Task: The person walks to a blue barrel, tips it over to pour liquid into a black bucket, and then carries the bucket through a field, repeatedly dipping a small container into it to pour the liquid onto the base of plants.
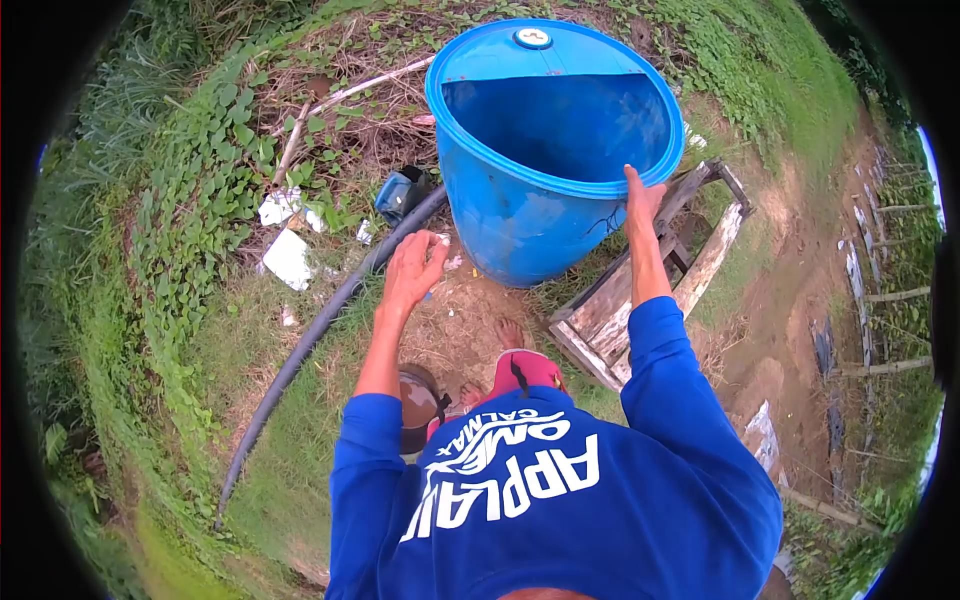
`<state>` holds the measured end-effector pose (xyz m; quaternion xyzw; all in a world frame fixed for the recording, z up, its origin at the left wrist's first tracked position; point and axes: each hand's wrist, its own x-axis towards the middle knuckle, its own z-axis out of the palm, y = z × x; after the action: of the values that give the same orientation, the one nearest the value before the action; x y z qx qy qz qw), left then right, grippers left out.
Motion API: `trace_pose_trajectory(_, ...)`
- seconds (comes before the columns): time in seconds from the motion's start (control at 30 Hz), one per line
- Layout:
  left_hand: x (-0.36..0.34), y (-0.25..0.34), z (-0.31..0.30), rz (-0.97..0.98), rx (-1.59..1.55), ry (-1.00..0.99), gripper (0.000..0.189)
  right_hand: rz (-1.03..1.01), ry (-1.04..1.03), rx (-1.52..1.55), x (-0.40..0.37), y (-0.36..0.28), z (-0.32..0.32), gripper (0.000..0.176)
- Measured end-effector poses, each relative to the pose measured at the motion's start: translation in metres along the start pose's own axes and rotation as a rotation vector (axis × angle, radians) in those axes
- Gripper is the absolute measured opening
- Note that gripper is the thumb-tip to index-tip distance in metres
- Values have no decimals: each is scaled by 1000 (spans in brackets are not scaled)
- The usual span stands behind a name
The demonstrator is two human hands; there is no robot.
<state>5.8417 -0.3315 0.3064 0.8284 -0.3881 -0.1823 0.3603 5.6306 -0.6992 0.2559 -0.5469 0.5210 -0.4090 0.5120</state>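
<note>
A large blue plastic drum (520,215) stands in front of me, its top partly cut away so that the hollow inside shows. My right hand (643,208) is at the near right rim of the drum, its fingers against the edge and partly hidden. Lower and to the left, my left hand (415,265) is in the air, fingers loosely bent and slightly apart, nothing in them. It is apart from the drum and beside a long dark pipe (305,345). A round white cap (533,38) sits on the remaining part of the drum's top.
A weathered wooden frame (605,325) lies right of the drum. By my feet is a bucket (418,408) holding brownish liquid. A dark jug-like container (402,193) and white scraps (288,258) lie at left among vines. A stick fence (895,295) runs along the far right.
</note>
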Motion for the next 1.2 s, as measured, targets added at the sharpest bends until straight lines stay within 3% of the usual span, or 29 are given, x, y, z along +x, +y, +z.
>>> trace_pose_trajectory(0.13,115,85,4,407,293,106,25,-78,86,188,-28,4,14,83)
trace_pose_trajectory(0.17,136,98,7,433,395,88,26,-107,83,213,-30,5,16,83)
trace_pose_trajectory(0.23,179,94,27,691,398,189,33,-84,73,229,-30,3,18,83)
trace_pose_trajectory(0.27,188,95,33,701,394,173,33,-62,41,249,-30,2,20,83)
trace_pose_trajectory(0.33,201,97,41,467,580,-262,46,-4,8,278,-26,-8,22,83)
trace_pose_trajectory(0.37,202,94,43,477,583,-288,46,53,-40,306,-26,-6,21,83)
trace_pose_trajectory(0.4,203,91,45,442,588,-248,48,-43,34,248,-16,0,28,80)
trace_pose_trajectory(0.5,200,81,57,441,598,-196,46,9,82,292,-7,9,26,72)
trace_pose_trajectory(0.53,195,79,66,507,575,-93,46,21,96,294,-3,12,22,72)
trace_pose_trajectory(0.57,188,79,73,568,549,10,46,66,54,345,4,20,13,63)
trace_pose_trajectory(0.63,177,87,82,589,544,-6,42,116,33,398,17,29,5,55)
trace_pose_trajectory(0.7,168,101,87,505,535,18,41,68,-3,309,31,29,-5,39)
trace_pose_trajectory(0.9,153,120,101,538,533,44,44,103,-112,328,47,16,-27,32)
trace_pose_trajectory(1.2,165,118,111,533,512,180,38,151,-54,414,36,15,-22,31)
